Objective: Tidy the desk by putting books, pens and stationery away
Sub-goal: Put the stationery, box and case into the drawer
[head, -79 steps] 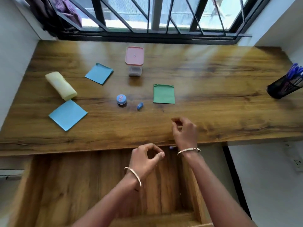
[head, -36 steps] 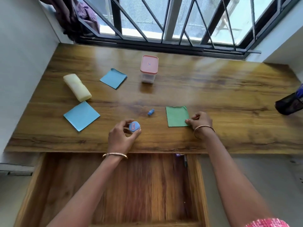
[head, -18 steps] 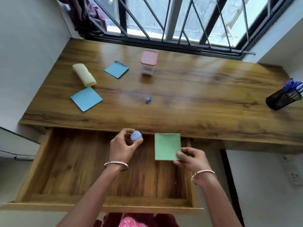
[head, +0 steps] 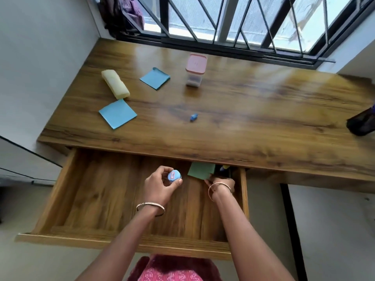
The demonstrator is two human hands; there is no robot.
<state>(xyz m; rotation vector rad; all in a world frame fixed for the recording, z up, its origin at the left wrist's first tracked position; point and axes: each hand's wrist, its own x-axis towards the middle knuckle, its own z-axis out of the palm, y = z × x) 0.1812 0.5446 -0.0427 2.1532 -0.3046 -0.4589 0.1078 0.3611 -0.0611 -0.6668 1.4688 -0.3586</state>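
**Bright daylight, wide-angle, a little soft**

Your light comes from the window (head: 233, 21) at the top of the frame, which is blown out and throws pale glare across the desk (head: 253, 118). The back of the drawer (head: 101, 195) is in shadow. Straight lines bow at the edges and fine detail is soft.

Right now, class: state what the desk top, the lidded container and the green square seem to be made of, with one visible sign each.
Desk top: wood or wood-look laminate, glossy; grain and window glare show. Lidded container: likely plastic, see-through body, matte pink lid. Green square: thin matte paper, probably; flat sheet pinched by the right hand.
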